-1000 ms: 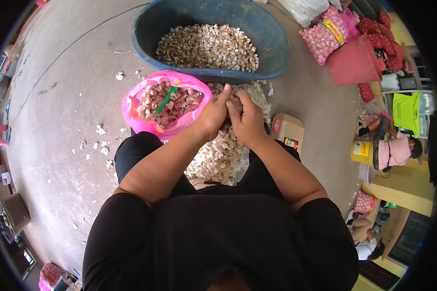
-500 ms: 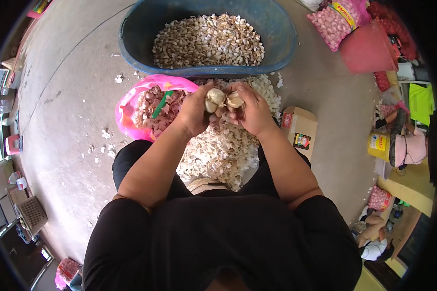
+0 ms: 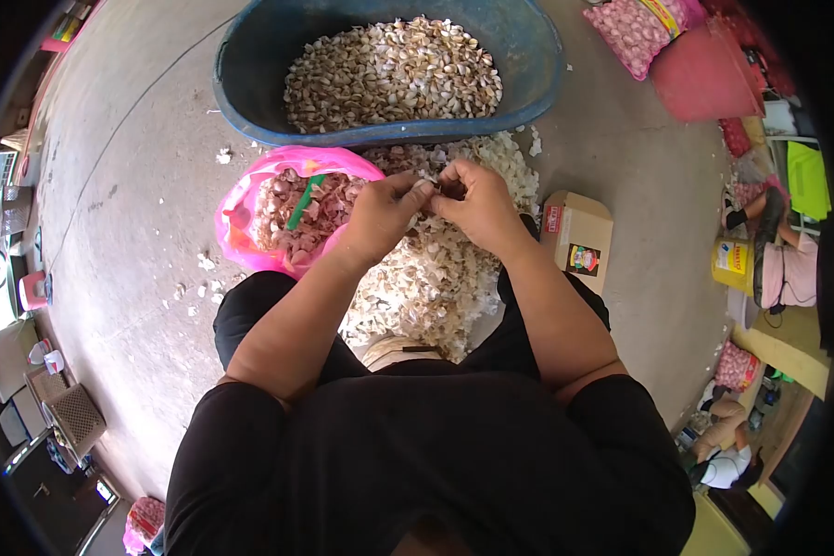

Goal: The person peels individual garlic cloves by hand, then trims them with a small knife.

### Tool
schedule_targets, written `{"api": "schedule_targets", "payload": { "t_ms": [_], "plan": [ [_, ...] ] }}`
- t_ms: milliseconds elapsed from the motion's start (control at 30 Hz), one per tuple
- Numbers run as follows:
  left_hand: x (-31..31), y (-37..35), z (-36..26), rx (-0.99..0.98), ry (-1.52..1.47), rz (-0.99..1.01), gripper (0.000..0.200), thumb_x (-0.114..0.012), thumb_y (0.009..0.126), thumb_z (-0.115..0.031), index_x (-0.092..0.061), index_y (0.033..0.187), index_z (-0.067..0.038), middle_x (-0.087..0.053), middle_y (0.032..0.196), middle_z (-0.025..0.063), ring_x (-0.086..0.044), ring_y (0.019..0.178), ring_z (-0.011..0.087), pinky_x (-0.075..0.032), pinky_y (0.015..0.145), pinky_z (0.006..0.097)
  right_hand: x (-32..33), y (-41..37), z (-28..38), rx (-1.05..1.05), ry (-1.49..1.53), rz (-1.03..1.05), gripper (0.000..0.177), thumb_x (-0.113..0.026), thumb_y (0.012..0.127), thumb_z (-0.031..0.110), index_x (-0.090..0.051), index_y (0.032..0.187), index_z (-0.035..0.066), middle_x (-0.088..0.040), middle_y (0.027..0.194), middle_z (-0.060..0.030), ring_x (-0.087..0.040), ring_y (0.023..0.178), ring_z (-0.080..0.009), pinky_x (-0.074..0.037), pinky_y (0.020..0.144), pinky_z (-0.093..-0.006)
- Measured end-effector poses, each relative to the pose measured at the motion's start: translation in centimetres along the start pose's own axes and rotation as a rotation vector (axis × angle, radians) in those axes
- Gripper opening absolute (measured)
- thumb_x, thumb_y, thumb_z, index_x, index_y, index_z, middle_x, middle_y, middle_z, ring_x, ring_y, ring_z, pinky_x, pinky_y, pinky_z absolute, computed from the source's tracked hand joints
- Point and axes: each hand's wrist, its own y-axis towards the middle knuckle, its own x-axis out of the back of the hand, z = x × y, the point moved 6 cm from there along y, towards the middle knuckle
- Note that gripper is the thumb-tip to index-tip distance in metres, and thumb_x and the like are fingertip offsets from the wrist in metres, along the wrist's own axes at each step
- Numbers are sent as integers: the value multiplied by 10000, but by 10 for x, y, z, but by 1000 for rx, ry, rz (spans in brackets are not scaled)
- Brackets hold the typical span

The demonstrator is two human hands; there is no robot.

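Both the left hand (image 3: 385, 215) and right hand (image 3: 480, 206) pinched closed on a small garlic piece (image 3: 447, 190), mostly hidden, above the heap of papery skins (image 3: 435, 273); it seemed light, dry, brittle; fingertips at its sides suited it best

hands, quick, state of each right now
Left hand: closed, fingertips pinched together; what they grip is hidden.
Right hand: closed, fingertips meeting the left's; contents hidden too.

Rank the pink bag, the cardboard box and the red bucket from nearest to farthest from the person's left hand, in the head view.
1. Pink bag: just beside the left hand, on its left.
2. Cardboard box: to the right, beyond the right hand.
3. Red bucket: far upper right.
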Motion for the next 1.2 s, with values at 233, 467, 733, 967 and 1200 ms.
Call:
{"api": "schedule_targets", "payload": {
  "t_ms": [233, 467, 733, 967, 1200],
  "plan": [
    [12, -1, 2, -124, -6, -230, 233, -528, 835, -198, -584, 846, 27, -543, 649, 22, -439, 582, 57, -385, 525, 219, -18, -2, -4, -55, 202, 34, 176, -629, 715, 78, -492, 792, -1, -567, 637, -72, -522, 563, -106, -424, 528, -269],
    [13, 3, -6, -182, 162, -24, 273, -557, 818, -233, -582, 864, 35, -563, 649, 34, -458, 595, 46, -404, 521, 233, -11, -5, 10, 123, -28, 44, 138, -562, 796, 63, -430, 769, 31, -496, 623, -12, -475, 536, -66, -389, 452, -211],
    [7, 2, 11, 144, -470, -28, 259, -502, 851, -249, -564, 915, -6, -552, 721, 16, -481, 579, 69, -399, 491, 220, -13, -2, -6, -266, 732, 166, 139, -470, 858, 181, -493, 824, 48, -558, 692, -41, -532, 592, -121, -465, 535, -282],
    [6, -3, -5, -223, 243, -167, 217, -515, 830, -177, -592, 856, 24, -575, 682, 50, -502, 591, 86, -427, 527, 258, -32, -10, -20, -573, 977, 188, 218, -473, 855, 289, -518, 869, 76, -547, 686, -44, -562, 636, -175, -482, 543, -327],
    [8, -18, -21, -581, 623, -457, 101, -591, 698, -131, -618, 720, -37, -564, 701, 108, -562, 617, 292, -451, 562, 355, -66, -14, -48, -729, 1126, 160, 275, -451, 855, 362, -522, 785, 106, -520, 637, -14, -555, 610, -198, -473, 543, -354]
  ]
}}
